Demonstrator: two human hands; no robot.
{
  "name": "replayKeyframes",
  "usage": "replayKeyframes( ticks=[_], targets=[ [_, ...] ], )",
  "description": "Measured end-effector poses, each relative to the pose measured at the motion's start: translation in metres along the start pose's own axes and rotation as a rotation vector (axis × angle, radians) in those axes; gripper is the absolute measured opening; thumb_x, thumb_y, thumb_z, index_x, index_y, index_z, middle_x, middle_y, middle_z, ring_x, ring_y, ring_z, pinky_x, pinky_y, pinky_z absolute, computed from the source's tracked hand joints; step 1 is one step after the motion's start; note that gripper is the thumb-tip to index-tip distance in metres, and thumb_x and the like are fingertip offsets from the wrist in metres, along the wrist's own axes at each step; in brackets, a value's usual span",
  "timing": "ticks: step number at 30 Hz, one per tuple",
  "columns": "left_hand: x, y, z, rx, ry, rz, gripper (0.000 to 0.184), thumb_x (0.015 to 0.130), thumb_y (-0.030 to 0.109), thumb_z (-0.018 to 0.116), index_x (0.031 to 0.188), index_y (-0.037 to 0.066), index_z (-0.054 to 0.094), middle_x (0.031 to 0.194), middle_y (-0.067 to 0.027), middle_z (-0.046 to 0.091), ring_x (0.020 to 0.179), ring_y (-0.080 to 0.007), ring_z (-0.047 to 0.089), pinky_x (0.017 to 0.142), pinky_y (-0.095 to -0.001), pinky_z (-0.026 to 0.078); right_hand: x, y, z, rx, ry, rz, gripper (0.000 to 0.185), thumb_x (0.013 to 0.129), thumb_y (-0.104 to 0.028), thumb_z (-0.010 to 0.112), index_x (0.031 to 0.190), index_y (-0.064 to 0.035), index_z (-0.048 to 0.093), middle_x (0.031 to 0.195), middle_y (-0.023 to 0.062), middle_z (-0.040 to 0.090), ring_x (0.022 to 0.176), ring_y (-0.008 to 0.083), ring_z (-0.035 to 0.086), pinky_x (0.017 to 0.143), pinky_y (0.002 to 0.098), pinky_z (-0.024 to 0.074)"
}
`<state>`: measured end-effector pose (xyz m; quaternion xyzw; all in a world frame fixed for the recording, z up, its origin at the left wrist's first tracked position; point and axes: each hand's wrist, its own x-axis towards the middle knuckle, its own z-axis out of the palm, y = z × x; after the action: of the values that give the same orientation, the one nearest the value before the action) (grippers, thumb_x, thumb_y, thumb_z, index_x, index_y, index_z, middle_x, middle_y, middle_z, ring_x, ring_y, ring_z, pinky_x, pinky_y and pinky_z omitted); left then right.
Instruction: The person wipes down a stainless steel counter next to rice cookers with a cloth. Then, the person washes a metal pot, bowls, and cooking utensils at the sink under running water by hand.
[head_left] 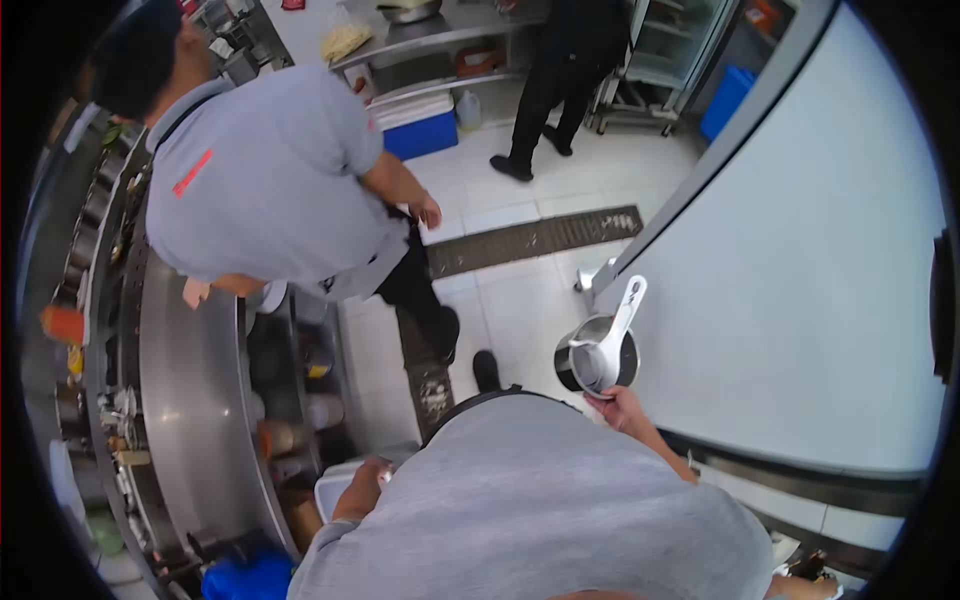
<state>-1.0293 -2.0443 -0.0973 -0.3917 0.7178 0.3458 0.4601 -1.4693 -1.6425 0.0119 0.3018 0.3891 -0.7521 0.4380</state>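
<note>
My right hand [622, 408] grips the near side of a round metal pot [567, 366], at the right of my body. Inside the pot rests a white ladle or scoop [622, 318], its handle pointing up past the rim. Low on the left, my left hand [370, 480] has its fingers curled in beside a pale plastic container [332, 487]. Something small and white shows at those fingers, too small to name.
A co-worker in a grey shirt [270, 180] stands ahead on the left, by a steel counter [190, 370]. Another person in black [565, 80] is farther off. A large white door or panel [790, 280] fills the right. Drain grates [530, 243] cross the floor.
</note>
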Motion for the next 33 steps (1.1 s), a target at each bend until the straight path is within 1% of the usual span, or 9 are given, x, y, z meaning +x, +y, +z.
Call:
replayKeyframes(
  ticks=[5,9,12,17,19,23,25,31,33],
  targets=[
    [0.104,0.129,-0.174,0.531,0.473,0.512,0.027,0.082,0.028,0.046,0.074,0.005,0.060,0.081,-0.0150,0.061,0.078,-0.0300,0.058,0.070,-0.0416,0.045,0.048,-0.064,0.078,-0.016,-0.017,-0.033,0.045,0.069,0.006,0.039,0.111,0.0186,0.031,0.107,0.0288,0.048,0.095,0.0408,0.054,0.088,0.0463,0.0474],
    [0.116,0.266,-0.286,-0.144,0.617,0.537,0.039,0.078,0.035,0.054,0.102,0.004,0.058,0.088,-0.0171,0.061,0.079,-0.0325,0.059,0.070,-0.0406,0.047,0.076,-0.114,0.134,-0.038,-0.001,-0.036,0.043,0.069,0.005,0.041,0.109,0.0189,0.035,0.103,0.0286,0.050,0.095,0.0405,0.054,0.087,0.0459,0.0484],
    [0.103,0.349,-0.334,-0.419,0.341,0.469,0.045,0.078,0.036,0.055,0.111,0.005,0.054,0.089,-0.0167,0.061,0.079,-0.0293,0.060,0.073,-0.0384,0.047,0.114,-0.157,0.166,-0.034,-0.016,0.010,0.045,0.067,0.004,0.043,0.110,0.0166,0.036,0.105,0.0268,0.050,0.095,0.0401,0.054,0.086,0.0457,0.0479],
    [0.238,0.325,-0.307,0.171,0.544,0.655,0.038,0.081,0.035,0.053,0.105,0.005,0.058,0.088,-0.0165,0.061,0.079,-0.0280,0.061,0.074,-0.0377,0.047,0.190,-0.215,0.193,-0.127,-0.017,0.101,0.051,0.067,0.005,0.044,0.117,0.0089,0.035,0.110,0.0220,0.048,0.099,0.0358,0.052,0.089,0.0444,0.0459],
    [0.230,0.321,-0.305,0.623,0.396,0.810,0.032,0.083,0.033,0.049,0.097,0.007,0.062,0.093,-0.0163,0.061,0.080,-0.0309,0.060,0.074,-0.0393,0.047,0.222,-0.236,0.201,-0.205,-0.037,0.099,0.050,0.067,0.005,0.044,0.116,0.0093,0.035,0.110,0.0219,0.048,0.099,0.0355,0.052,0.089,0.0443,0.0459],
    [0.167,0.322,-0.305,0.455,0.215,0.379,0.029,0.082,0.030,0.047,0.092,0.009,0.064,0.095,-0.0163,0.061,0.084,-0.0343,0.060,0.075,-0.0423,0.048,0.292,-0.264,0.210,-0.182,-0.028,0.190,0.049,0.067,0.005,0.043,0.114,0.0126,0.034,0.104,0.0262,0.050,0.092,0.0370,0.055,0.087,0.0444,0.0471],
    [0.181,0.292,-0.298,0.360,0.280,0.477,0.025,0.083,0.028,0.049,0.093,0.011,0.064,0.087,-0.0156,0.063,0.080,-0.0309,0.061,0.068,-0.0410,0.050,0.297,-0.280,0.244,-0.185,0.076,0.211,0.048,0.067,0.003,0.042,0.112,0.0151,0.033,0.100,0.0273,0.051,0.090,0.0380,0.056,0.079,0.0407,0.0520],
    [0.197,0.311,-0.357,-0.157,-0.106,-0.202,0.026,0.085,0.024,0.047,0.104,0.016,0.062,0.087,-0.0133,0.062,0.073,-0.0232,0.062,0.061,-0.0390,0.051,0.359,-0.307,0.264,-0.153,0.095,0.201,0.047,0.067,0.002,0.042,0.111,0.0153,0.033,0.100,0.0279,0.051,0.089,0.0391,0.056,0.079,0.0417,0.0518],
    [0.211,0.312,-0.395,-0.219,-0.035,-0.067,0.027,0.088,0.023,0.043,0.107,0.014,0.060,0.089,-0.0104,0.061,0.067,-0.0178,0.061,0.055,-0.0386,0.051,0.369,-0.310,0.272,-0.108,0.134,0.081,0.046,0.068,0.001,0.041,0.109,0.0166,0.033,0.098,0.0278,0.052,0.088,0.0388,0.057,0.078,0.0420,0.0522]
  ],
)
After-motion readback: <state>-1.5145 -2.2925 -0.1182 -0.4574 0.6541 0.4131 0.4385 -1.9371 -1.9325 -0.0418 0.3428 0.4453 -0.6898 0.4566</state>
